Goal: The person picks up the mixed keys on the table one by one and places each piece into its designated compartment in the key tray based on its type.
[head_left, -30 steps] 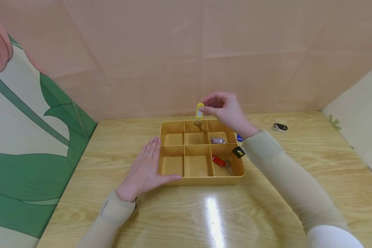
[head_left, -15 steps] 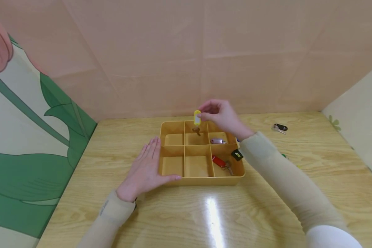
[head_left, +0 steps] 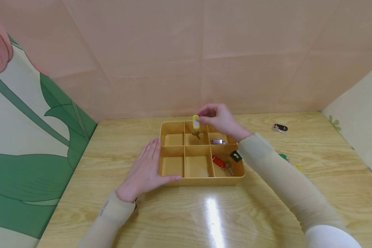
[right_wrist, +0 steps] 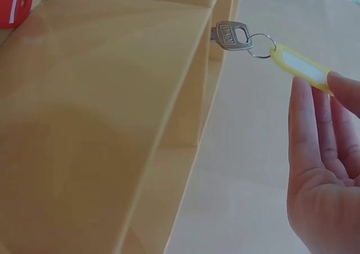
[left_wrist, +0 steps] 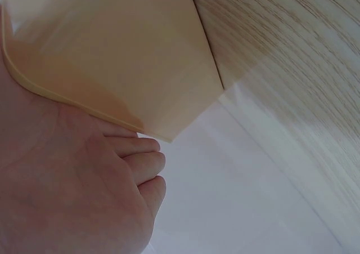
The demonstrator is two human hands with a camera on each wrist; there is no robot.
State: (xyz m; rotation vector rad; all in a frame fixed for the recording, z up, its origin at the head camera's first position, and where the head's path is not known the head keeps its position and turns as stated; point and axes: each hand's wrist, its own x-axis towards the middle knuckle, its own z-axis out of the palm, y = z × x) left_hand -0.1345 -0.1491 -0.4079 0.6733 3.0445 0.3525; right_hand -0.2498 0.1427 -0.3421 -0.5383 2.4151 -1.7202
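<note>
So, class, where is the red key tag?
In the head view, the red key tag lies in the near right compartment of the tray, left of its key.

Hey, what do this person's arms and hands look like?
The left hand and right hand are bare. The left sleeve is beige, with small dark marking on its cuff. The right sleeve is also beige, with white fabric farther up the arm. A small black piece with a yellow mark shows at the right cuff.

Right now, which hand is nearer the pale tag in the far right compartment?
Right. The right hand hangs above the box, close to the pale tag; the left hand rests against the box's left wall, farther off.
</note>
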